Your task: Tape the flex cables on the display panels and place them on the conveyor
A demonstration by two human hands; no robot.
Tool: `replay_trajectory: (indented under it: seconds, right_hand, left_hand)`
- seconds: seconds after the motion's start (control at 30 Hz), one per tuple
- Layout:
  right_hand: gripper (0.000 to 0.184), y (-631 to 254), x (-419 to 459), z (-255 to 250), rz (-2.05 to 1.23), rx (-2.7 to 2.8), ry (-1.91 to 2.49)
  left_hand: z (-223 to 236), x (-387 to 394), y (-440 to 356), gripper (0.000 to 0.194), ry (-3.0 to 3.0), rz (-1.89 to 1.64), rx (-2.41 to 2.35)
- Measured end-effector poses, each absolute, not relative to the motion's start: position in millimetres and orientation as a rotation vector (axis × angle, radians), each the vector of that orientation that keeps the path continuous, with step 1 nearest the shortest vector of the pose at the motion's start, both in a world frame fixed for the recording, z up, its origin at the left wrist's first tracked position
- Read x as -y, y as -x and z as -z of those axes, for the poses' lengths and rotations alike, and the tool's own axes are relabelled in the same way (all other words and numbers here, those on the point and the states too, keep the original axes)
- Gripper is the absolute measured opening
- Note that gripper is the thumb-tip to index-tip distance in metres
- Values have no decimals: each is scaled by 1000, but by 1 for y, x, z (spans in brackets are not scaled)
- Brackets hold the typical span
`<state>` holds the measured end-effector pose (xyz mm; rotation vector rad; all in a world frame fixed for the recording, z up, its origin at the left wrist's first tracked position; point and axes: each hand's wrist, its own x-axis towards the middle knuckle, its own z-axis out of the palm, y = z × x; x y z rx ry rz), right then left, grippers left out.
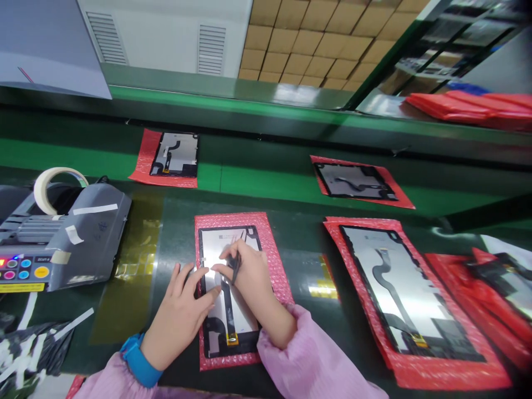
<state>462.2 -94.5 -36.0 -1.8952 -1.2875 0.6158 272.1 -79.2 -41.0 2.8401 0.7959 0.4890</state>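
Observation:
A tablet screen panel (pixel 246 316) lies back side up on a pink bubble-wrap bag (pixel 272 249) in front of me. A black flex cable (pixel 228 310) runs down its silver back to a gold connector end. My right hand (pixel 251 271) is closed around dark tweezers (pixel 236 270), over the upper part of the cable; its fingertips partly hide that spot. From the left, my left hand (pixel 183 305) reaches over the panel's edge. Its fingers are spread, with thumb and index fingertip by the cable's upper end. A blue band (pixel 141 360) circles the left wrist.
A grey tape dispenser (pixel 91 233) with a tape roll (pixel 41 191) stands at left, above tape scraps (pixel 33 354). Another panel (pixel 399 277) lies on red wrap at right. Two more panels, one far left (pixel 178 155) and one far right (pixel 353 180), rest on the green strip.

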Motion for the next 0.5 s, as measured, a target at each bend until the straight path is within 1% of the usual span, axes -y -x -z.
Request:
replay_trajectory:
  seconds: [0.07,0.13,0.23,0.3,0.43,0.5]
  right_hand:
    - [25,-474,87,28,-499,1257,1997]
    - [27,-492,90,21,-348,1144,2111]
    - [32,-517,113,18,-199,960,2254]
    - [36,-524,132,21,-305,887,2273]
    - [50,-517,147,28,-806,824,2093]
    - [52,-513,143,29,-904,807,2044]
  left_hand:
    - [42,81,-270,30,-2839,-496,-820]
    - [42,83,-267,32,-2841,-473,-856]
    - [45,86,-263,42,-2904,-453,-842]
    - [48,87,-262,47,-2948,-473,-826]
    - [54,86,-264,42,-2959,-518,-872]
    - [55,85,-265,40,-2970,-517,-872]
